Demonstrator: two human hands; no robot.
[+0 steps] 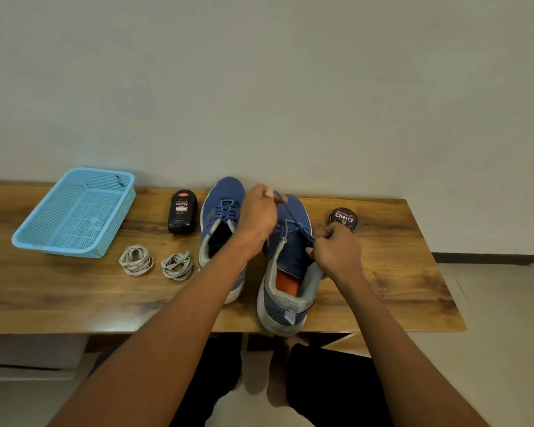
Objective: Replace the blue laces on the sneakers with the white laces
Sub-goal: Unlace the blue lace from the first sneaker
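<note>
**Lace pull on right sneaker, both hands on it**

Blue lace (pixel 293 220) on the right sneaker (pixel 285 272): loosened, one strand running up from the eyelets toward the toe. My left hand (pixel 256 220) is over the shoe's front, fingers curled, pinching the far end of that strand near the toe. My right hand (pixel 336 251) sits at the shoe's right side by the tongue, fingers curled tight round the lace at the upper eyelets. Tongue is pulled up, orange insole shows in the opening. Heel sits at the near table (pixel 398 288) edge.

Left sneaker (pixel 219 217) stands just beside it, touching or nearly so, cannot tell, my left forearm crosses over its heel. Its blue lace is fully threaded.

White laces: two coiled bundles on the table, left of the shoes. One (pixel 135 259) nearer the basket, the other (pixel 177 265) just beside the left sneaker. Apart from each other, not touching.

Further out: black polish bottle (pixel 182 211) upright behind the bundles, just left of the left sneaker's toe. Light blue basket (pixel 74 211) at far left, mesh walls. Round polish tin (pixel 343 219) to the right of the right sneaker, behind my right hand. Wall behind the table.
</note>
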